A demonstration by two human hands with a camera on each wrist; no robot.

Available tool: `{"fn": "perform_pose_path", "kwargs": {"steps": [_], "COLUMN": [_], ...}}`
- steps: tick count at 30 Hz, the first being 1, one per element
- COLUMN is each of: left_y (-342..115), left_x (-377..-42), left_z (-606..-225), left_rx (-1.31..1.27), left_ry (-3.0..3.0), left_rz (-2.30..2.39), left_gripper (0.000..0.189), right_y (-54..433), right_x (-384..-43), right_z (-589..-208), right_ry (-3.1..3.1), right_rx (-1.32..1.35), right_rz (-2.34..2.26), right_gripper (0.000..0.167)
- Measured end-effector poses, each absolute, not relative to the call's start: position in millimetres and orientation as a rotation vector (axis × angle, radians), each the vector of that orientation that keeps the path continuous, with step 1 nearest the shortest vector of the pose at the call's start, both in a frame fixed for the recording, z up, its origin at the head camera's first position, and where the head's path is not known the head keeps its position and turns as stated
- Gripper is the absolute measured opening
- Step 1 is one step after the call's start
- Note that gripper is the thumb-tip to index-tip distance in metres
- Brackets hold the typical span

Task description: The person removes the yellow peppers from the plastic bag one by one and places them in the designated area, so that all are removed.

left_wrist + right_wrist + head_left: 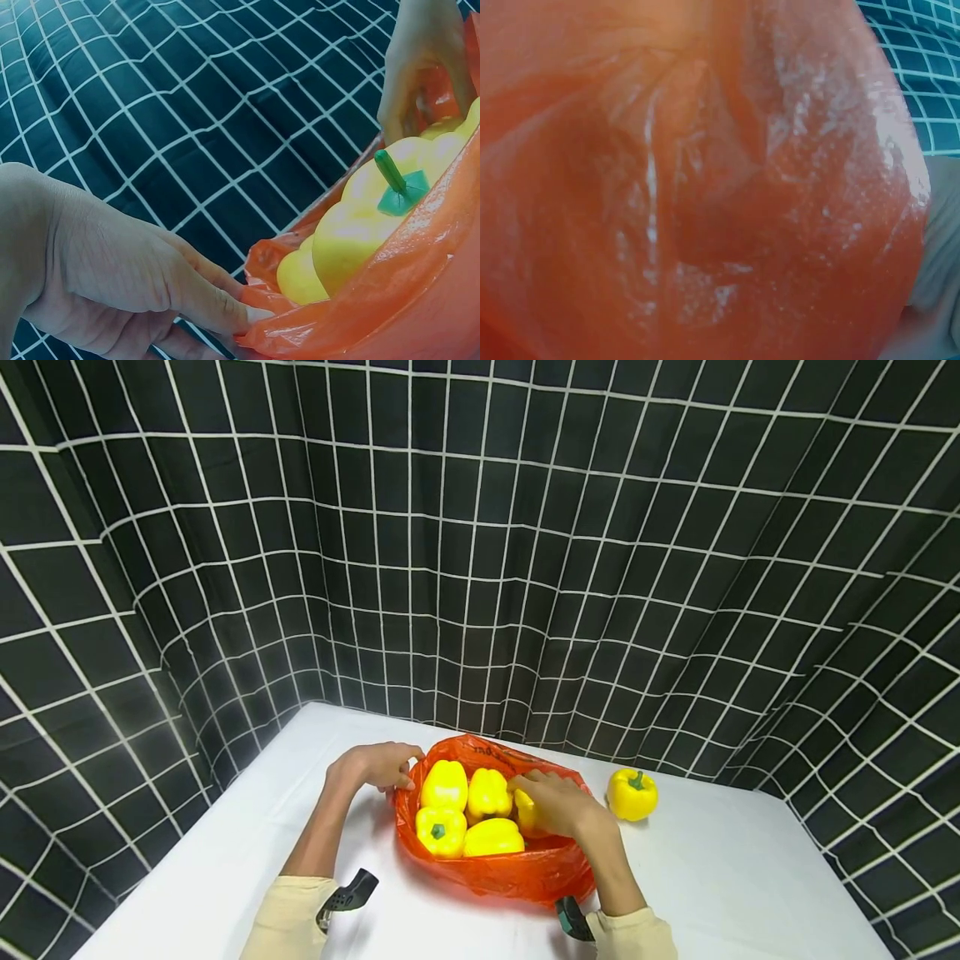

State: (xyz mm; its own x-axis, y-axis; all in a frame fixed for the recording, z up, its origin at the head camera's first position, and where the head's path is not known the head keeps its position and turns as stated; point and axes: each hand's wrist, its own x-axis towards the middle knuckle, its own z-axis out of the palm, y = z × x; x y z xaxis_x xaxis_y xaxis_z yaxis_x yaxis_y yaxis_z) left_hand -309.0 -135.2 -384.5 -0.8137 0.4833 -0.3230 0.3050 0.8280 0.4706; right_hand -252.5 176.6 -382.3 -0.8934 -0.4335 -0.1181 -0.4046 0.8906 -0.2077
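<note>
Two cream sleeves; on my feed, left hand pinches one crinkled red bag, five yellow peppers inside (a sixth pepper outside); right hand among them, its grip I cannot tell.

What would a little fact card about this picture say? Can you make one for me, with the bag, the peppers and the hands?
Bag: red plastic bag, open at the top, on the white table
Peppers inside: five yellow peppers that I can see
Pepper outside: one lone pepper, on the table to the right of the bag
Left hand: pinches the bag's left edge
Right hand: reaches into the bag, fingers curved over a pepper
Background: black cloth with white grid lines
</note>
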Motion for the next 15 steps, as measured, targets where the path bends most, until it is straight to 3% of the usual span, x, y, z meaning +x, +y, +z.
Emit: {"fn": "perform_pose_path", "kwargs": {"steps": [15], "left_y": [-133.8], "left_x": [-306.4], "left_z": [-382.1], "left_rx": [0.573], "left_ry": [2.563], "left_rz": [0.575], "left_gripper": [0.05], "right_y": [179.1], "right_x": [-247.2], "right_z": [-371.3], "right_ry": [2.946], "right_rx": [-0.702], "right_rz": [-0.118], "right_gripper": [0.042]}}
